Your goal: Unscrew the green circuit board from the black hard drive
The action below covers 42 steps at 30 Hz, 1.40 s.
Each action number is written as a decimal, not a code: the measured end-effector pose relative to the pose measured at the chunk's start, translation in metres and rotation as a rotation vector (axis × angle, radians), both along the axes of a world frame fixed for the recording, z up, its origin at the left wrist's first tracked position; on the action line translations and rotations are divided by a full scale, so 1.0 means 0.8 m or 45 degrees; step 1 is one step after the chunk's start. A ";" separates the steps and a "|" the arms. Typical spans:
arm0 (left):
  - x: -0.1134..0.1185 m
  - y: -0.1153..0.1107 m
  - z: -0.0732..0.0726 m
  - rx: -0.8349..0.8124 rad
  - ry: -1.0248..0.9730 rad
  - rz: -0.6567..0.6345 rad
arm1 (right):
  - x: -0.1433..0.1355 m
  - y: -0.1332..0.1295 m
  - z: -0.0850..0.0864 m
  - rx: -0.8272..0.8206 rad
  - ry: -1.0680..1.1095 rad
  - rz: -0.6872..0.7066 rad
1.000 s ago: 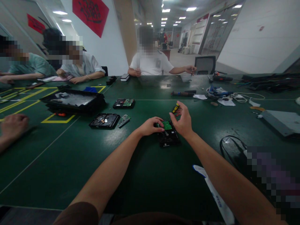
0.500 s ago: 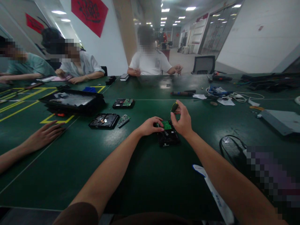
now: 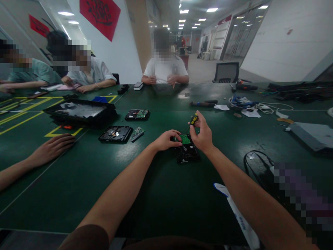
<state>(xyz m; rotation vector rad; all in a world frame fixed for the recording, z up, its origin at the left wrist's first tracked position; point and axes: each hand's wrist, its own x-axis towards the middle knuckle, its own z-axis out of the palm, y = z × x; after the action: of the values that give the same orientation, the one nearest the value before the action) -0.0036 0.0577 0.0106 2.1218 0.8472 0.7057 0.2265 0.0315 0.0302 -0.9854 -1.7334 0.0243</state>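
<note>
Plainly, at the left edge of the frame a co-worker's hand (image 3: 53,147) lies palm down on the green worktop (image 3: 85,187). In the upper left sits a black tray (image 3: 83,110) with pale material inside. Right of it, left of centre, come an open drive casing (image 3: 116,134) with small bright pieces on it, a loose circuit board (image 3: 137,133) just beside it, and a second drive (image 3: 137,114) above them.

Near the middle, the left hand (image 3: 169,140) has its grip at the upper left of the hard drive (image 3: 187,152), thumb and fingers curled over that corner; whether they clamp it or only press on it, I cannot tell. The drive lies flat on the worktop, its green board facing up, directly below and right of the left grip and below and left of the right one. The right hand (image 3: 202,134) is closed around a yellow-and-black screwdriver (image 3: 194,119), held above the drive's far edge; the tip is too small to make out.

A white cloth item (image 3: 240,215) lies lower right beneath the right forearm, and a grey metal box (image 3: 312,137) rests at the right edge.
</note>
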 end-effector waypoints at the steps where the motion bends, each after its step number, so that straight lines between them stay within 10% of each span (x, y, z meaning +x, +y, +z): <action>1: 0.000 0.000 0.000 -0.001 -0.003 0.001 | 0.000 0.000 0.000 -0.010 0.012 0.012; 42: 0.000 -0.001 0.000 0.004 0.015 0.026 | 0.002 0.007 -0.008 0.032 0.061 -0.064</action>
<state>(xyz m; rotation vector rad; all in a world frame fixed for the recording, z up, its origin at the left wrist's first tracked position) -0.0036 0.0566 0.0107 2.1244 0.8755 0.7061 0.2280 0.0367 0.0235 -1.0014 -1.6613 -0.0062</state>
